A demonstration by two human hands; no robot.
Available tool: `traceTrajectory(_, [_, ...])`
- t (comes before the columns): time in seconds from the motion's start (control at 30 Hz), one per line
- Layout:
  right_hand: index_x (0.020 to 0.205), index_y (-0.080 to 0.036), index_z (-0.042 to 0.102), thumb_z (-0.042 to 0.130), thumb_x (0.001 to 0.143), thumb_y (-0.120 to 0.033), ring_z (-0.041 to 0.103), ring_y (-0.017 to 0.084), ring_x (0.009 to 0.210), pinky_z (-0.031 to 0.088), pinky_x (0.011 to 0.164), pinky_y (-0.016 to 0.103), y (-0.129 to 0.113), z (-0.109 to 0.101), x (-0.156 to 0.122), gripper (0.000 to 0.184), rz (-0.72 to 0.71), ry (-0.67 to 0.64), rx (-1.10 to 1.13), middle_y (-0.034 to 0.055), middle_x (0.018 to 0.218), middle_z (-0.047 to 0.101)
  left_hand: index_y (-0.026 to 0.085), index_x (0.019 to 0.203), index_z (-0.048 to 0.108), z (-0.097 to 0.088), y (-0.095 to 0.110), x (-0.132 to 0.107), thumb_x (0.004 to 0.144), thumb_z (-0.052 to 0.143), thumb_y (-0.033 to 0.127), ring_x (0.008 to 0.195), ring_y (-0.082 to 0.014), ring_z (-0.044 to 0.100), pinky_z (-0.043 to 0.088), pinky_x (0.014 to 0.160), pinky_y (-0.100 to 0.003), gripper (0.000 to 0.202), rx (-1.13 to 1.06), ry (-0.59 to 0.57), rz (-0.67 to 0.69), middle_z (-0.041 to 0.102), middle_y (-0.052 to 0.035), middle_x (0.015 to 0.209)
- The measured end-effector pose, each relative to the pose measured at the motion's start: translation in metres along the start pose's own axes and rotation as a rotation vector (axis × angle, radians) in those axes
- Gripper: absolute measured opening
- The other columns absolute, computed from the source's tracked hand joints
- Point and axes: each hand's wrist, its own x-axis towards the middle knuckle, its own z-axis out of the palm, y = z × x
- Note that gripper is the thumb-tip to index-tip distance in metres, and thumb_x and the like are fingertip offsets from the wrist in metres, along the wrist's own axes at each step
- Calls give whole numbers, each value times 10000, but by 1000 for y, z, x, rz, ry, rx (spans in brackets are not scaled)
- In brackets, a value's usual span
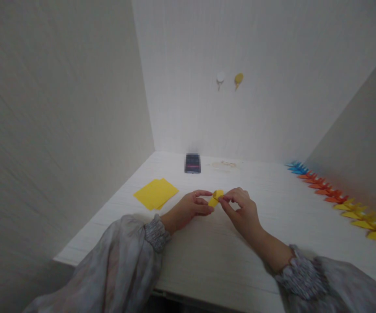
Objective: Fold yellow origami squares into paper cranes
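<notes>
A small piece of yellow paper (213, 202), partly folded with a raised flap, is held between both hands just above the white table. My left hand (191, 208) grips its left side, with fingers and thumb closed on the edge. From the right, my right hand (242, 211) pinches the flap between thumb and fingertips. The paper's lower side is hidden from view. Left of my left hand lies a small stack of flat yellow paper sheets (155, 193), slightly fanned.
A dark, blurred-out device (192, 163) stands near the back wall. Folded paper cranes in blue (297, 168), orange (321, 186) and yellow (367, 218) form a row along the right side. Two hooks (220, 78) are stuck on the back wall. Walls enclose the table (188, 269) left and right.
</notes>
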Motion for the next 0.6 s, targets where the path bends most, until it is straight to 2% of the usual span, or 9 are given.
traceTrajectory(0.17, [655,-180,542,555,751,-185,481,145,615,340,620,303,0,1,0,97,18,-12,9,-1,595,542,145,1028,491,-1,-3,2,516,738,126,566,-70,538,372,656,-223,569,28,-6,65,548,65,552])
traceTrajectory(0.3, [656,-179,552,553,754,-199,489,145,619,346,625,301,0,0,0,100,29,-14,13,0,603,547,150,1052,471,-2,-4,2,532,731,120,610,-86,569,380,680,-228,582,3,-32,53,573,52,577])
traceTrajectory(0.4, [676,-179,565,543,762,-207,487,144,613,352,627,301,2,-1,0,93,35,-3,15,4,613,560,156,1073,455,-3,-3,3,520,741,123,657,-97,583,386,680,-230,624,-14,-49,23,602,18,667])
traceTrajectory(0.5, [685,-181,576,543,763,-212,479,141,600,354,625,299,5,-2,0,90,56,8,13,7,615,569,160,1072,468,-4,0,4,579,718,236,658,-98,576,397,656,-240,558,3,-2,4,612,-29,775])
traceTrajectory(0.6, [688,-181,589,548,761,-228,480,140,599,354,624,294,11,-3,0,96,88,14,-9,7,621,579,148,1003,522,-4,2,4,681,608,399,661,-93,563,400,633,-233,417,16,50,13,606,-55,813])
